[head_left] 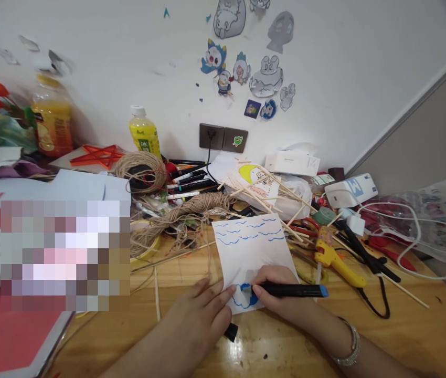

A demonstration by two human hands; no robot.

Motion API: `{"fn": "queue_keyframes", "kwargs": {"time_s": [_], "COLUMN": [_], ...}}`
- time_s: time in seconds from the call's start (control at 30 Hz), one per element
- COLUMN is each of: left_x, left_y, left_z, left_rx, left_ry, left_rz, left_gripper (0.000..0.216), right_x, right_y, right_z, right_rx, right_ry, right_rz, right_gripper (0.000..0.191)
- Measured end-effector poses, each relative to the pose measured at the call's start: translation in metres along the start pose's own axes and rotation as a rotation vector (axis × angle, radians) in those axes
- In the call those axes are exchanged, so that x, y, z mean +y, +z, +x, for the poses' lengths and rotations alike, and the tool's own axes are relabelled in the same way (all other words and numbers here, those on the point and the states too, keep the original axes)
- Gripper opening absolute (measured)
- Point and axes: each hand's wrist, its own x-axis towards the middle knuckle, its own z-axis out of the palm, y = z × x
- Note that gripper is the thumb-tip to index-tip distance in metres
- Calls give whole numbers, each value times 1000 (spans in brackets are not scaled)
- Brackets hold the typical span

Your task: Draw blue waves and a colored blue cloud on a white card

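Note:
A white sheet of paper lies on the wooden table, with rows of blue wavy lines near its top. Lower down is a blue cloud-like outline, partly coloured in. My right hand grips a black marker with a blue end, its tip at the outline. Flat along the sheet's lower left edge rests my left hand, fingers stretched out and fingertips on the paper. A black marker cap shows beside its palm; whether the hand touches it I cannot tell.
Behind the paper are twine, several markers and thin wooden sticks. A yellow glue gun lies to the right, near a white cable. Drink bottles stand by the wall. Red folders fill the left.

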Motion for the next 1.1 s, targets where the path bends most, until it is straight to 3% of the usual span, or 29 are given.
{"fn": "queue_keyframes", "kwargs": {"time_s": [0.27,0.6,1.1], "left_x": [0,1,1], "left_y": [1,1,6], "left_z": [0,-2,-2], "left_rx": [51,2,54], "left_ry": [-6,-6,-5], "left_rz": [4,-4,10], "left_gripper": [15,11,13], "right_x": [-1,-1,1], "right_y": [0,-1,0], "right_z": [0,0,-1], "right_rx": [-7,-12,4], "right_ry": [15,23,5], "right_rz": [-3,-4,-17], "right_gripper": [18,19,19]}}
